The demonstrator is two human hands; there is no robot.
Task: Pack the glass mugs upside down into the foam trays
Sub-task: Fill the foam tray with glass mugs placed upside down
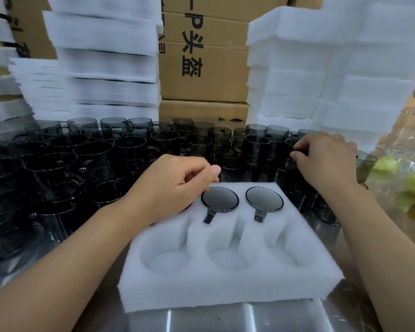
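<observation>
Crowding the far half of the steel table (225,317): smoky dark glass mugs (94,152), upright, many. Near edge: one white six-pocket foam tray (225,283); two inverted mugs (219,199) seated in its far-row middle and right pockets, handles pointing nearward. Left hand (173,185), fingers curled over the far-left pocket; what it holds, cannot tell. Right hand (326,156), thumb and forefinger pinching an upright mug (286,164) at the table's right. Glass judged rigid, slick, chip-prone; grasp by handle or wall.

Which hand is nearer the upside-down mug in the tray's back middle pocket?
Left. The left hand sits beside that mug, at its left rim. The right hand is off to the back right, pinching a loose mug beyond the foam tray.
</observation>
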